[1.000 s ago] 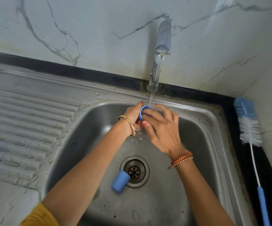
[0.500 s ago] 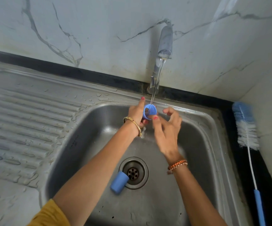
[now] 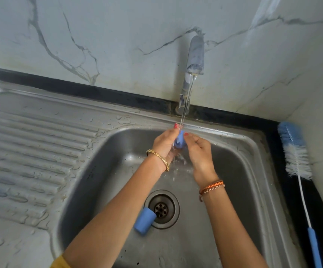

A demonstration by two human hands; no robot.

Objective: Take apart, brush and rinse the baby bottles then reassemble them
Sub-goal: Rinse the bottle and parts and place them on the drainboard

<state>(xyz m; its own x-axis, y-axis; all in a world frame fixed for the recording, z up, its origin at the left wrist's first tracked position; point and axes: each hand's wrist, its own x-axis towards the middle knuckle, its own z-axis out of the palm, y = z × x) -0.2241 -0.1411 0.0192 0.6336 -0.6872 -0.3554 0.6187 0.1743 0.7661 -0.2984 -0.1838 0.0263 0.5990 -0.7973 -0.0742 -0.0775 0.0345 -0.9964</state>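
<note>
Blue plastic ring [image 3: 179, 141] is mostly hidden betw. both hands, so its shape is hard to make out. It is pinched by L hand [image 3: 165, 143] and R hand [image 3: 198, 151], fingers curled round it, held together under a thin water stream from the steel tap [image 3: 194, 57] at 12 o'clock. Blue cylindrical cap [image 3: 144, 221] is laid on its side, touching the drain [image 3: 162, 208] rim at 8 o'clock. Bristly bottle brush [image 3: 296, 153] is seen at 3 o'clock beside the wet steel sink [image 3: 257, 171], handle cut off.
</note>
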